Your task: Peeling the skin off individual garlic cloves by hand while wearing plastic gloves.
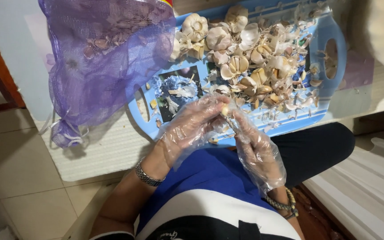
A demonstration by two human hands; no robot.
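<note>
Garlic clove (pixel 224 110) is pinched between the fingertips of both gloved hands, just in front of the body and at the near edge of the blue tray (pixel 334 31). The left hand (pixel 192 129), in a loose clear plastic glove with a metal bracelet (pixel 147 174) at the wrist, is closed around the clove from one side, thumb and forefinger pressed to it; the right hand (pixel 256 149), gloved likewise and wearing a beaded bracelet (pixel 283 204), is curled toward it from the other side, and something thin and dark appears to be held against the clove, though whether it is a small blade cannot be told. Judging from this, the peeling of a single clove is in hand, and the skin is only partly off. The next move would seem to call for a firm pinch by the left fingers while the skin is drawn away by the right. Beyond the hands, whole garlic bulbs (pixel 195 26), split bulbs and loose papery skins (pixel 285 62) are heaped on the tray. Farther out and to the left of the left hand, a purple mesh sack (pixel 98 58) is slumped over the tray's corner, resting on a pale mat (pixel 103 151).
</note>
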